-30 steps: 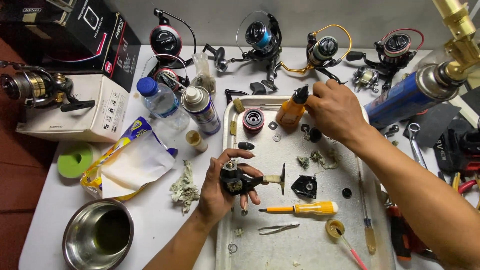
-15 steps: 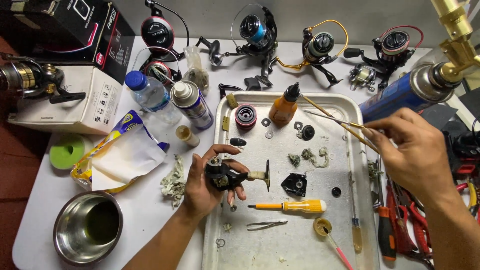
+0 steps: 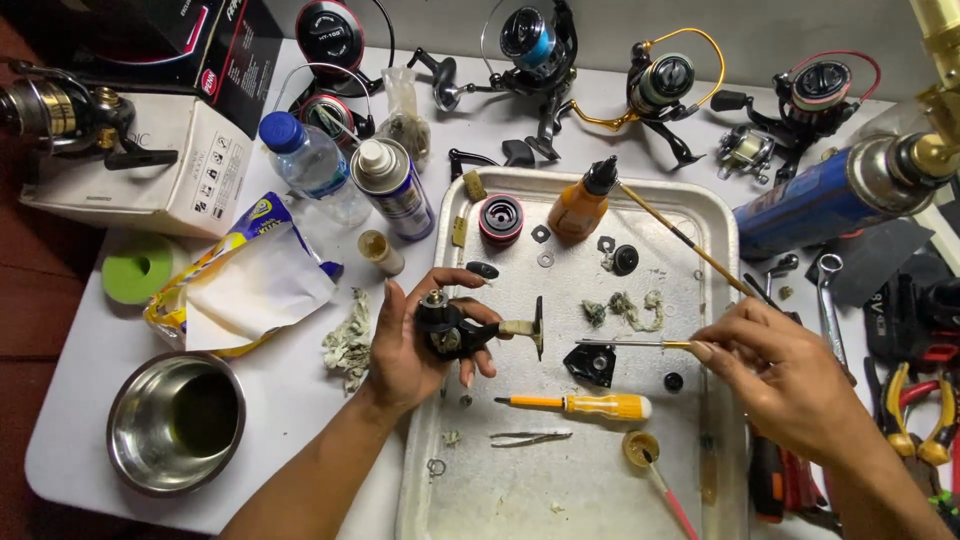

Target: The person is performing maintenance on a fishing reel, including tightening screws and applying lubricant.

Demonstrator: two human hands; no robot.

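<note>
Black and greasy, the reel body (image 3: 447, 330) sits in the left hand (image 3: 415, 345), whose fingers (image 3: 470, 275) curl loosely round it and grip it over the left part of the tray (image 3: 720, 215); its pale foot sticks out to the right. The right hand (image 3: 785, 375) has its fingers (image 3: 705, 350) pinched shut on a thin brush (image 3: 625, 343), held level with its tip pointing left towards the reel body, just above a small black part (image 3: 595, 363) lying in the tray.

Below the hands lie a yellow screwdriver (image 3: 585, 405), tweezers (image 3: 530, 437) and a small grease pot (image 3: 640, 447). Between them are scraps of dirty wadding (image 3: 625, 308). Higher in the tray stand an orange bottle (image 3: 580, 205) and a red-rimmed spool (image 3: 500, 220), with a long stick (image 3: 680, 235) slanting from the bottle towards the right hand.

Left of the tray on the white surface (image 3: 80, 410) are a spray can (image 3: 395, 190), a water bottle (image 3: 310, 165), a tissue pack (image 3: 250, 280), a green ring (image 3: 135, 268), a steel bowl (image 3: 178, 420) and a white box (image 3: 140, 180). Several reels (image 3: 660, 85) line the far edge. To the right lie a blue canister (image 3: 820, 200), a spanner (image 3: 825, 300) and pliers (image 3: 920, 410).
</note>
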